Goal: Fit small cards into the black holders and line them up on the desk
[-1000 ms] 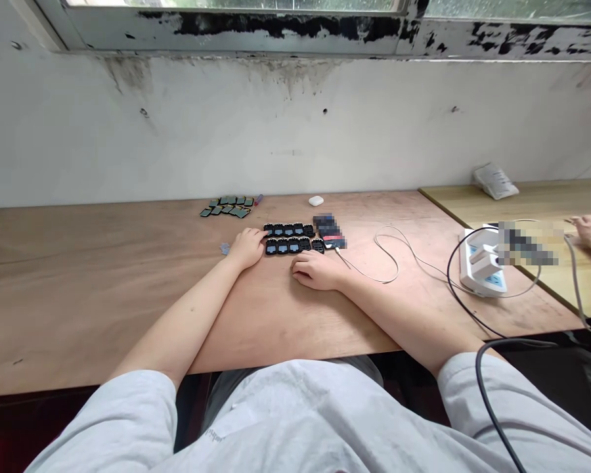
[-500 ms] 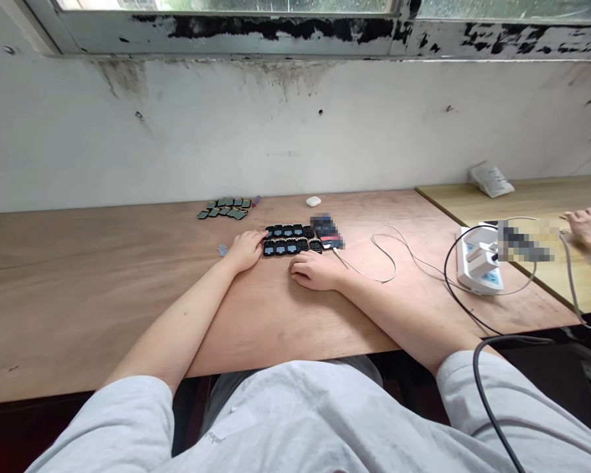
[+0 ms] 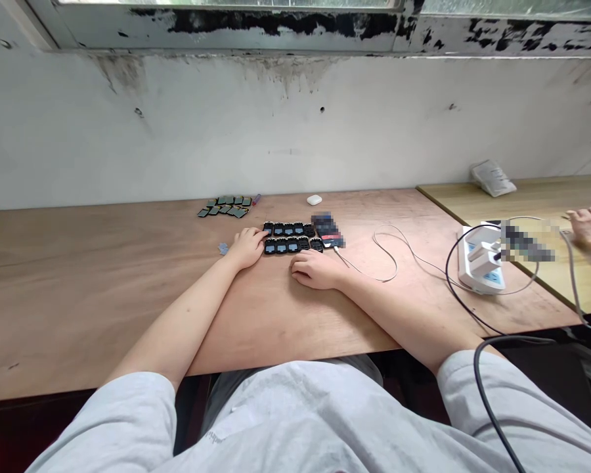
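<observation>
Two rows of small black plastic housings (image 3: 288,246), several with pale blue inserts, lie on the wooden table before me. At the left end of these rows rests my left hand (image 3: 246,248), its fingers stretched out and a fingertip touching an end piece of the upper row. My right hand (image 3: 315,270) lies on the tabletop just below the right end of the lower row, fingers loosely bent; nothing shows in it, though its palm side is hidden. A small pale blue piece (image 3: 223,248) sits left of my left hand. Beside the rows is a partly blurred phone-like device (image 3: 328,231) with a white cable.
Several green-grey flat pieces (image 3: 225,206) lie at the back, near a white rounded case (image 3: 314,200). To the right are a power strip (image 3: 481,259), looping cables, and a white packet (image 3: 493,178). Another person's hand (image 3: 587,226) is at the far right table.
The view has shifted very slightly. Both of my hands and the black housings stay practically where they were.
</observation>
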Demonstrator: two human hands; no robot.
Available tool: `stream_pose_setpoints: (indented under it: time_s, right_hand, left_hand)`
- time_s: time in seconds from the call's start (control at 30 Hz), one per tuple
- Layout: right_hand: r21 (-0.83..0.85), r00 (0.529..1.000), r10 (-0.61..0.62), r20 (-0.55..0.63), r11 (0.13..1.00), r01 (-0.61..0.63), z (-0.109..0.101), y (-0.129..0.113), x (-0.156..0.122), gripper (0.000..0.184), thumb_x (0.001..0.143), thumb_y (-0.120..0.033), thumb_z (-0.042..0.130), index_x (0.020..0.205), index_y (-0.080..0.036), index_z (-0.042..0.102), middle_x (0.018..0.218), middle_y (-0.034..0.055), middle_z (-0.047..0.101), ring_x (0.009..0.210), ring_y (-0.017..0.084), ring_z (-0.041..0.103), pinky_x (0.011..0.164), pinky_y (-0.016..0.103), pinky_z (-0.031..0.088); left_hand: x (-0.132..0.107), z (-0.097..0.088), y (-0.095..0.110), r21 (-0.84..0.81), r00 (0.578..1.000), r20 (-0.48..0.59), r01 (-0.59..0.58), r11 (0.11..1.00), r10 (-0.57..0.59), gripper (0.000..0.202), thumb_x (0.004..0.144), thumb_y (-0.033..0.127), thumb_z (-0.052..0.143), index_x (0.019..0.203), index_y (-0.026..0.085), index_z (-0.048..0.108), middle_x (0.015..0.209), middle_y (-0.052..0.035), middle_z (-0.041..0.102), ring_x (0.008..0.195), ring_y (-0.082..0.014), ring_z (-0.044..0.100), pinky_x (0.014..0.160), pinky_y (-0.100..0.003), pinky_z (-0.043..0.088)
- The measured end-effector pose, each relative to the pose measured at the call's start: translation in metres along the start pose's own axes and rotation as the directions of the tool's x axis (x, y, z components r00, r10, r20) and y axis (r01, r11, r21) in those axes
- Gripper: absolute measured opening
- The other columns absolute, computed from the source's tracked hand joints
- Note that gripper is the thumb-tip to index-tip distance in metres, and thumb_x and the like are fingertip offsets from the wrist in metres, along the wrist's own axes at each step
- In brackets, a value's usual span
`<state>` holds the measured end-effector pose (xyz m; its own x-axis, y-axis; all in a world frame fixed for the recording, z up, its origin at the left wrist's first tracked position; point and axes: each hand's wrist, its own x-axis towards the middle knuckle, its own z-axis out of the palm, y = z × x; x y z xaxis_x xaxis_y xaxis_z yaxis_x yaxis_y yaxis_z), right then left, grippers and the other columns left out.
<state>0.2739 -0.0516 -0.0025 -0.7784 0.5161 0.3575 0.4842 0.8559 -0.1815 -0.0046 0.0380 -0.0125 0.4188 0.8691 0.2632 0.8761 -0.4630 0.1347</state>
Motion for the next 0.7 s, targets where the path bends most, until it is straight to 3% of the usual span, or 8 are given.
stream_pose_setpoints:
  time_s: [0.2, 0.5, 0.7]
  right_hand:
    - [0.001, 1.0, -0.008, 0.006, 1.0, 0.008, -0.0003, 0.0003, -0.0001, 0.017, 0.102, -0.022, 0.057, 0.102, -0.019, 0.074, 0.11, 0.0111, 0.073, 0.104, 0.025, 0.064, 0.094, 0.039, 0.049]
    - [-0.01, 1.0, -0.012, -0.003, 1.0, 0.012, -0.0002, 0.0, -0.0001, 0.017, 0.103, -0.022, 0.057, 0.102, -0.018, 0.074, 0.11, 0.0114, 0.074, 0.103, 0.025, 0.065, 0.095, 0.039, 0.05]
    - [-0.005, 1.0, -0.011, -0.002, 1.0, 0.011, -0.0004, 0.0003, 0.0003, 0.017, 0.103, -0.022, 0.057, 0.101, -0.018, 0.074, 0.11, 0.011, 0.074, 0.103, 0.025, 0.065, 0.093, 0.038, 0.049]
  left_hand:
    - [0.0009, 0.0022, -0.0025, -0.009, 1.0, -0.004, -0.004, 1.0, 0.004, 0.053, 0.102, 0.03, 0.037, 0.149, 0.02, 0.06, 0.143, -0.0153, 0.062, 0.136, -0.0359, 0.05, 0.112, -0.056, 0.042]
    - [0.002, -0.0008, -0.0017, -0.088, 0.999, 0.043, -0.004, 0.996, 0.008, 0.058, 0.109, 0.05, 0.029, 0.146, 0.023, 0.062, 0.156, -0.0116, 0.057, 0.146, -0.0328, 0.044, 0.119, -0.056, 0.035]
    - [0.0012, -0.0008, 0.0, -0.066, 0.997, 0.069, -0.027, 0.997, 0.032, 0.063, 0.109, 0.055, 0.025, 0.152, 0.023, 0.058, 0.16, -0.0115, 0.053, 0.148, -0.0336, 0.041, 0.119, -0.057, 0.033]
